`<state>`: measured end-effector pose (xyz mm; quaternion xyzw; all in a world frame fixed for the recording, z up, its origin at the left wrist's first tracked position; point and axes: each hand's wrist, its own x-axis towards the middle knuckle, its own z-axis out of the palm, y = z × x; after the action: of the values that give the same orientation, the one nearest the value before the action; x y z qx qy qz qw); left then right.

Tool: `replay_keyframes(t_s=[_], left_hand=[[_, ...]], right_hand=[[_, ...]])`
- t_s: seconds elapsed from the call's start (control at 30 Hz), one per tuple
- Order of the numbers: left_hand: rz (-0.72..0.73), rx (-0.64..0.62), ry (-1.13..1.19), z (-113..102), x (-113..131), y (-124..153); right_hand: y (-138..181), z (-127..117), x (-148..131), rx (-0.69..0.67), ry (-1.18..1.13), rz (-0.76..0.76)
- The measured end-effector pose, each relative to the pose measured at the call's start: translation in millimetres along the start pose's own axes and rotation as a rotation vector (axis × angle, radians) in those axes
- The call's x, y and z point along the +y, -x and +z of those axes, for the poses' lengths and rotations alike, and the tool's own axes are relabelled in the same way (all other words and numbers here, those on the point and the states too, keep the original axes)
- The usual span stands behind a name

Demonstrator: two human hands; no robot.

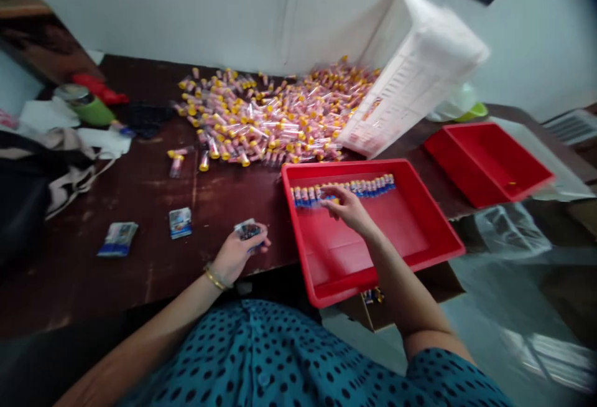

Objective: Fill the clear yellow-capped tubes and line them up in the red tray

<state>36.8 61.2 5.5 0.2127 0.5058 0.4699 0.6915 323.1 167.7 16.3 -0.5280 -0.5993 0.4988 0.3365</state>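
No legible text; tube labels [367, 187] too blurred; print on the flat packets [180, 223] likewise

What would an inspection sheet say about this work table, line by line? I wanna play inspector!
Surface: dark brown table, scuffed.
Job's things: red tray with a row of blue-and-white tubes; heap of pink-and-yellow tubes; small packets at left.
Clutter: black bag, green container, tilted white box.
Hands: left hand holds packaging, count unclear; right hand at the tube row, grip unclear.
Cables: nothing seen.
Surroundings: pale wall behind, open cardboard box below.
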Motion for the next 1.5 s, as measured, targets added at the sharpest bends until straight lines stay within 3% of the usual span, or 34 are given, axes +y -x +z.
replay_keyframes(t_s=[0.07, 0.17, 0.27, 0.4, 0.6, 0.73, 0.93, 1.07, 1.37, 1.5], left_hand=[[0.007, -0.049, 0.027, -1.2, -1.5, 3.2], [0.055, -0.072, -0.03, -5.0, -3.5, 10.6], [0.13, -0.027, -0.092, -9.5, -5.3, 17.4], [0.194, 0.003, -0.145, -16.3, -2.4, 24.3], [0.101, -0.121, -0.085, -32.8, 9.0, 31.2], [0.085, -0.183, -0.167, -43.5, 8.7, 29.2], [0.078, -0.118, -0.216, -53.6, 2.7, 24.7], [0.028, -0.122, -0.22, -53.1, 1.6, 26.0], [-0.017, -0.215, -0.206, -45.9, 0.0, 31.1], [0.033, -0.212, -0.25, -37.0, -3.7, 33.8]], right_hand=[[22.7, 48.1, -17.0, -0.028, 0.0, -0.097], [43.7, 92.4, -41.9, -0.131, 0.104, -0.27], [49.9, 116.2, -58.2, -0.251, 0.255, -0.431], [47.6, 135.9, -64.3, -0.308, 0.316, -0.475], [42.5, 138.8, -73.3, -0.317, 0.304, -0.489], [41.0, 134.6, -76.6, -0.343, 0.267, -0.48], [33.7, 116.9, -68.4, -0.215, -0.185, -0.211], [35.4, 111.4, -71.7, -0.256, -0.365, -0.117], [46.7, 120.2, -70.6, -0.304, -0.2, -0.195], [55.5, 127.7, -59.6, -0.183, -0.062, -0.232]])
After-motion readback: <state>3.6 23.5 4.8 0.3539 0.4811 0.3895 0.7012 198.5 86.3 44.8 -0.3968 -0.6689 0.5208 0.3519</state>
